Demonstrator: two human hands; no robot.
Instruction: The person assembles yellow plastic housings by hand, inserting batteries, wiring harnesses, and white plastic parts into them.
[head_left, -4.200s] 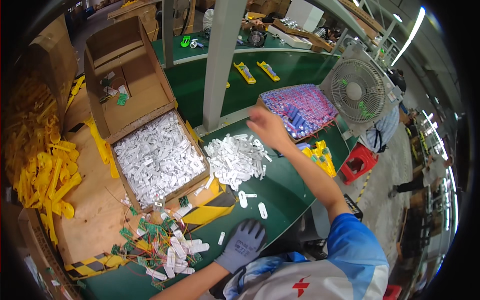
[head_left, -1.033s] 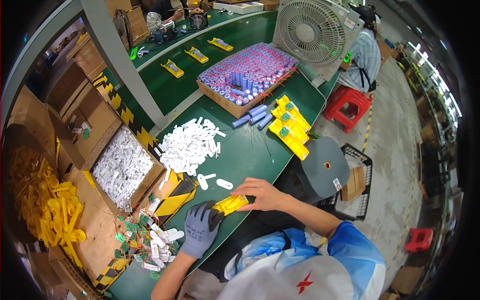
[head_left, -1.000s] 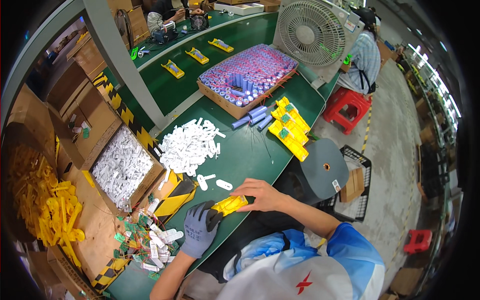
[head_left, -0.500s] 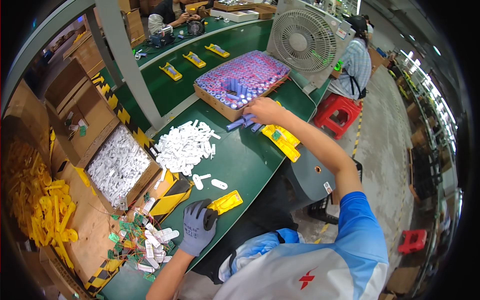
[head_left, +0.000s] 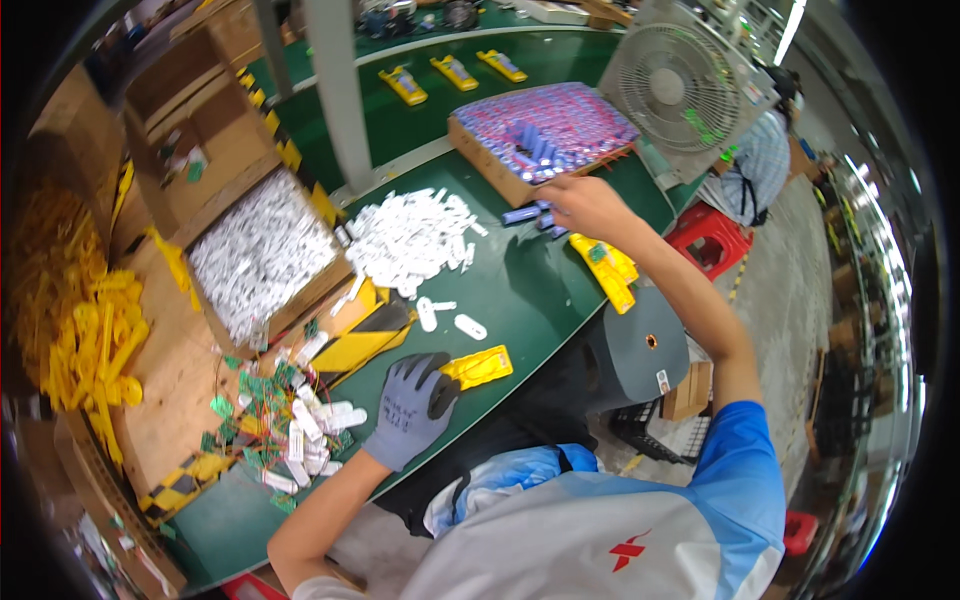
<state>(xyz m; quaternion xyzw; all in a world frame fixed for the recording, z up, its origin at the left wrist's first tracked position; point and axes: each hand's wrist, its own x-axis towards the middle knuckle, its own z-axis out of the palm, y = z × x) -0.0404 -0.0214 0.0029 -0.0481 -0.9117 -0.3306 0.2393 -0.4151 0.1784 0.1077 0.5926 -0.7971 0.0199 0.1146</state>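
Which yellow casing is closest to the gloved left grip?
The casing lying alone on the green table, right by the gloved left grip. Others lie farther off: three in a row at the back, and a bunch near the right grip.

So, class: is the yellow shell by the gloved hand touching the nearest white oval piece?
Apart: the head view shows green tabletop between the yellow shell and the white oval piece.
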